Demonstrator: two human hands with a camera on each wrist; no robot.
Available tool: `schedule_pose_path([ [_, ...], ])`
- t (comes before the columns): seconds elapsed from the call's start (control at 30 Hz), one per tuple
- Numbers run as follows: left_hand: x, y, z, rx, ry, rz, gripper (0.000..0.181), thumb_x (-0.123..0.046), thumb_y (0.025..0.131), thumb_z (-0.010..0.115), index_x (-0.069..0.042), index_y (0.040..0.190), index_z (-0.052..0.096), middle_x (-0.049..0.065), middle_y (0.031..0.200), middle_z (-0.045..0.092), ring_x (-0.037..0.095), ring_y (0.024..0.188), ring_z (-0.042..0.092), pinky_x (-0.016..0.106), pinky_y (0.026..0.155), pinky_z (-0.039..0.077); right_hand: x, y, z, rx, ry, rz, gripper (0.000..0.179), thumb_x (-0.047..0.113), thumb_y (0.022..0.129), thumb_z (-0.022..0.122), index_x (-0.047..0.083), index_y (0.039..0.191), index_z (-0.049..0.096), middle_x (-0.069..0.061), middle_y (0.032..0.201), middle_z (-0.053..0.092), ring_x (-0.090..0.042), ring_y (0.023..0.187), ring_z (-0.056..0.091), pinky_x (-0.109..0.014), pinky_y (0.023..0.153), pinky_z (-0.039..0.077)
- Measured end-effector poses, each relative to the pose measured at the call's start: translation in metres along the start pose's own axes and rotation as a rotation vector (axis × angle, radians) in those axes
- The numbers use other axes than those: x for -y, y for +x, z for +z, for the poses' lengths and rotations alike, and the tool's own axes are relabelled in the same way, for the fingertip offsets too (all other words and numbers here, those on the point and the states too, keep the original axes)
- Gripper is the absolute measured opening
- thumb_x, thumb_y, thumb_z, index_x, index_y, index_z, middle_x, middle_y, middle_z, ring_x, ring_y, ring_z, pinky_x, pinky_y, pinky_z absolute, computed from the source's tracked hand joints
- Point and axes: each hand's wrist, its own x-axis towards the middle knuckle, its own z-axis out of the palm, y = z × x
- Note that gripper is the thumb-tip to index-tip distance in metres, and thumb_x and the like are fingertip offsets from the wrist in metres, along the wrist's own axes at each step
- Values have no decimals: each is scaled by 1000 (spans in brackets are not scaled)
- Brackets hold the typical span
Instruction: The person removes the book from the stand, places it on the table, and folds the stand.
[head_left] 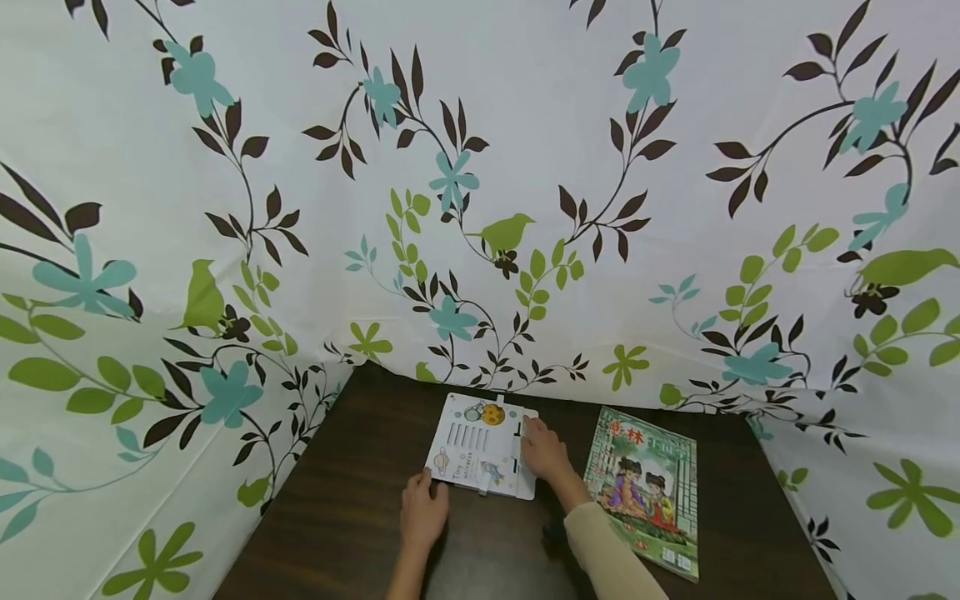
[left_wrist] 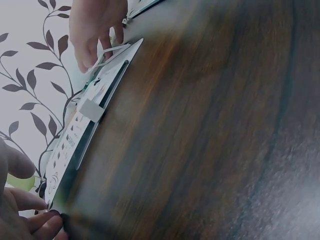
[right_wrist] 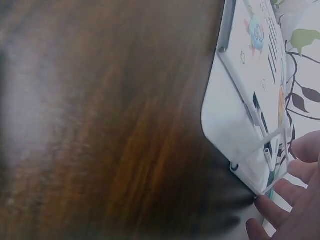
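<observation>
A white book stand point(head_left: 474, 442) with printed planets and the words "Tiny universe" lies nearly flat on the dark wooden table. My left hand point(head_left: 424, 510) holds its near left corner; in the left wrist view the fingers point(left_wrist: 31, 201) meet that corner, the thumb apart from it. At the right end, my right hand point(head_left: 546, 450) grips a thin white wire support point(right_wrist: 260, 146), raised at an angle from the board. The left wrist view also shows the right hand point(left_wrist: 97, 30) at this wire. Small white clips point(left_wrist: 91, 110) sit on the long edges.
A green illustrated magazine point(head_left: 647, 492) lies to the right of the stand, beside my right forearm. The dark table point(head_left: 322, 492) ends at a white floral cloth point(head_left: 495, 167) hanging behind and at the sides. A small dark object point(head_left: 553, 540) shows near my right sleeve.
</observation>
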Motion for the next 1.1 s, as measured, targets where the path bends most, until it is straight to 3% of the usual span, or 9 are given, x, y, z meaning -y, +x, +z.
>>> schedule_pose_path([
  [0.27, 4, 17, 4, -18, 84, 20, 61, -23, 101, 63, 7, 153, 54, 31, 151, 53, 51, 134, 48, 70, 103, 41, -3, -10, -6, 29, 50, 20, 50, 28, 114, 45, 6, 159, 52, -26, 160, 49, -56, 146, 45, -81, 112, 34],
  [0.43, 6, 26, 5, -8, 140, 64, 63, -22, 100, 62, 9, 153, 51, 34, 149, 52, 53, 133, 48, 71, 105, 41, -4, -17, -8, 36, 53, 20, 51, 28, 113, 45, 5, 158, 52, -27, 158, 50, -57, 144, 46, -79, 111, 37],
  [0.8, 5, 37, 4, -2, 200, 94, 69, -29, 100, 67, 10, 153, 49, 35, 150, 50, 54, 137, 45, 72, 106, 39, -12, -34, 8, -99, 35, -71, 52, 30, 113, 50, 4, 159, 52, -28, 151, 55, -57, 135, 54, -77, 103, 44],
  [0.97, 4, 40, 6, 0, 248, 113, 81, -39, 97, 76, 10, 156, 46, 35, 151, 48, 54, 137, 44, 71, 105, 39, -14, -42, 8, -115, 46, -66, 51, 29, 113, 52, 6, 159, 53, -25, 148, 58, -54, 133, 56, -77, 102, 43],
  [1.1, 3, 44, 9, -4, 259, 122, 85, -36, 95, 80, 10, 157, 44, 35, 152, 46, 55, 139, 43, 73, 108, 37, -14, -48, 7, -122, 53, -42, 50, 30, 113, 53, 9, 158, 55, -21, 147, 60, -51, 135, 55, -78, 105, 40],
])
